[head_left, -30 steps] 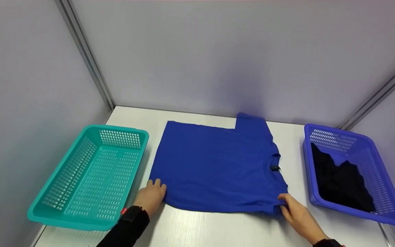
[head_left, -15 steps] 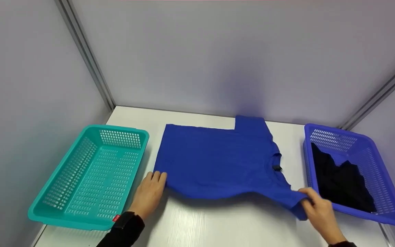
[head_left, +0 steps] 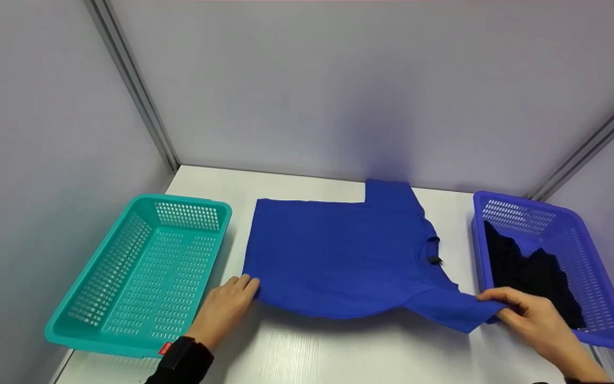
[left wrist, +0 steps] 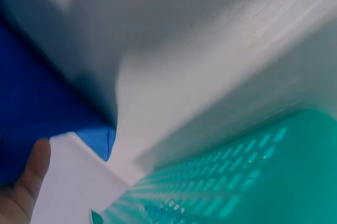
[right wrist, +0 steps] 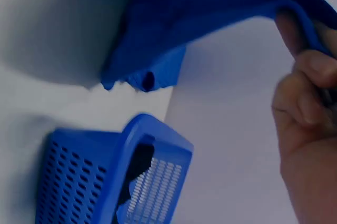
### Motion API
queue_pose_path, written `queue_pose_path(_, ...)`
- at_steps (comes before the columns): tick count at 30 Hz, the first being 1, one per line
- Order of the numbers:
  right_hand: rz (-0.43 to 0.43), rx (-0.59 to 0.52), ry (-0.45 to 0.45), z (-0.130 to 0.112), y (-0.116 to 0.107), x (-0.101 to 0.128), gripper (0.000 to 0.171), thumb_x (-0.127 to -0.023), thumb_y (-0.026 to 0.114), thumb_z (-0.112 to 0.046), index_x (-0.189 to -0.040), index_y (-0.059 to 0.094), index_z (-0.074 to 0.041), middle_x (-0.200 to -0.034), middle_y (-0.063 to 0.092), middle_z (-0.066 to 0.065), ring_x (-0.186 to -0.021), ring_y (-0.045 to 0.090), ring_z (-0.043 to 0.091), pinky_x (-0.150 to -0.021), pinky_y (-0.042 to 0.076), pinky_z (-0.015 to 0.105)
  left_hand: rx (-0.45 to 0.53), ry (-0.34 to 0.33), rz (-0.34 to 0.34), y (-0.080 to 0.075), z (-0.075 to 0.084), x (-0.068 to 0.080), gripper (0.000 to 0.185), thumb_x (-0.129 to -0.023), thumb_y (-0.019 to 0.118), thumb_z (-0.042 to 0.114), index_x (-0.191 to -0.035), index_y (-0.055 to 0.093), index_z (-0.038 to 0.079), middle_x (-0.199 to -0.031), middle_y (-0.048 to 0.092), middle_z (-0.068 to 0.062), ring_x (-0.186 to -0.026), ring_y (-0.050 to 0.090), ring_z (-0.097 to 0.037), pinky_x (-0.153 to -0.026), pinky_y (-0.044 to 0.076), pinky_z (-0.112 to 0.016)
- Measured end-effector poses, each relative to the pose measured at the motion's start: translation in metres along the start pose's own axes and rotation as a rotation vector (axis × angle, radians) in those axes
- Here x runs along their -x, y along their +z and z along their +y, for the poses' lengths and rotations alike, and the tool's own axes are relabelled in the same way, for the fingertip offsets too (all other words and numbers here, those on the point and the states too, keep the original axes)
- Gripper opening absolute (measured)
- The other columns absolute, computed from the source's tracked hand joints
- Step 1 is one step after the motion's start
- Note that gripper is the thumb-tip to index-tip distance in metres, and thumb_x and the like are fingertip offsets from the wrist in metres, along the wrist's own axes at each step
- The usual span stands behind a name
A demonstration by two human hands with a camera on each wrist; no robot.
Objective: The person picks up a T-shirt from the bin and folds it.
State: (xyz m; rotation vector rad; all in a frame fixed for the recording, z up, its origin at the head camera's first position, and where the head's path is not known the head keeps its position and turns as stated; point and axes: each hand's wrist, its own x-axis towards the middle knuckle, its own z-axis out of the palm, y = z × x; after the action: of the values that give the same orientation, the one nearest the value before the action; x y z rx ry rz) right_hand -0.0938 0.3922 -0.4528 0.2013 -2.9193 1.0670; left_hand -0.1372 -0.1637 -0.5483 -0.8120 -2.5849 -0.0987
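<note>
A blue T-shirt (head_left: 333,250) lies spread sideways on the white table, its neckline toward the right. My left hand (head_left: 225,306) grips the near corner of its hem. In the left wrist view the thumb (left wrist: 36,168) shows against the blue cloth. The near sleeve (head_left: 453,309) is stretched out to the right, its end pinched by my right hand (head_left: 539,322). Seen from the right wrist, curled fingers (right wrist: 303,89) hold the sleeve edge, raised above the table. Between both hands the near side of the shirt bows up slightly, with a shadow under it.
A teal perforated basket (head_left: 139,196) stands to the left, close beside my left forearm. On the right is a purple-blue basket (head_left: 603,266) with black cloth (head_left: 533,282) inside; my right hand overlaps its near rim in the head view. Grey panels (head_left: 307,90) enclose the table.
My right hand has moved right, pulling the sleeve out from the shirt's near edge. The shirt's hem has shifted slightly right and nearer. My left hand keeps its hold at the corner.
</note>
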Motion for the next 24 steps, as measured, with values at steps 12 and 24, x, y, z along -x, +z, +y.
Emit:
queue_pose_path(12, -0.499, -0.245, -0.050, 0.024, -0.025, 0.005, 0.017, -0.103, 0.056, -0.003, -0.112, 0.071, -0.002, -0.097, 0.068, -0.010, -0.076, 0.055, 0.004, -0.061, 0.045, 0.024, 0.282, -0.108, -0.190, -0.035, -0.009, 0.008, 0.020, -0.083, 0.076, 0.002, -0.080, 0.061, 0.013, -0.074, 0.055, 0.005, -0.062, 0.059, -0.017, -0.052, 0.046, -0.033)
queue_pose_path(24, -0.062, 0.156, 0.064, 0.003, 0.003, -0.038, 0.009, -0.097, 0.068, -0.010, -0.105, 0.073, -0.010, -0.076, 0.065, 0.001, -0.058, 0.054, 0.009, -0.054, 0.046, 0.026, 0.330, -0.447, -0.262, -0.013, -0.009, -0.020, 0.005, -0.090, 0.074, 0.007, -0.088, 0.069, 0.009, -0.080, 0.064, -0.001, -0.073, 0.067, -0.025, -0.060, 0.054, -0.043)
